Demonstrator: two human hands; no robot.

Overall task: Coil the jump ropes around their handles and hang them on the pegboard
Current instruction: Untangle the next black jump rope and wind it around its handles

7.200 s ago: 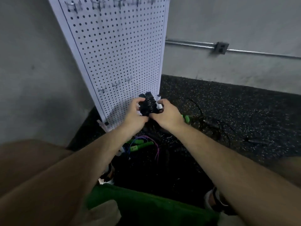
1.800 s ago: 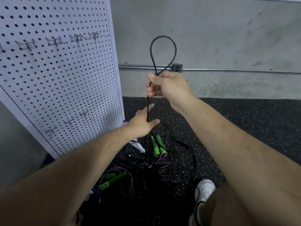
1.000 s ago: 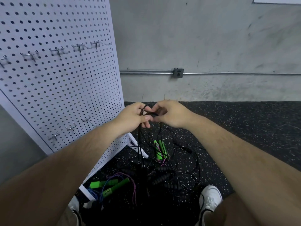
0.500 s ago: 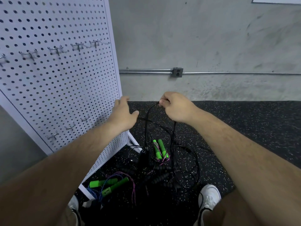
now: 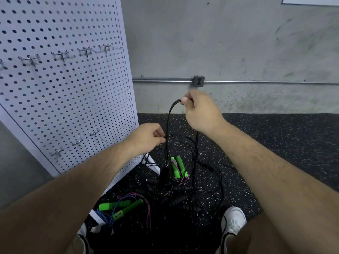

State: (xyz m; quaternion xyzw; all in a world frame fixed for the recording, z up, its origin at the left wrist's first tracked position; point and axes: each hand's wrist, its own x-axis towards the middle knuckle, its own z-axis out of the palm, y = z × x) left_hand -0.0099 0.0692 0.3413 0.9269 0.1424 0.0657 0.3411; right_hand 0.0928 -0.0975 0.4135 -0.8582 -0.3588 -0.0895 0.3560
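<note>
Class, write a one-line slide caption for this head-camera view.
Right hand holds a black jump rope up by its bend; left hand pinches it lower, beside the pegboard.

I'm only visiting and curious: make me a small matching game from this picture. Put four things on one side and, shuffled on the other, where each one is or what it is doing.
Things:
1. right hand
2. left hand
3. green handles
4. outlet box

Places or states:
A. fixed to the concrete wall, on the metal pipe
B. lying on the speckled floor
C. pinches the black rope lower down, beside the pegboard
D. holds up the top bend of the black rope

Pairs: 1-D, 2-C, 3-B, 4-A.
</note>
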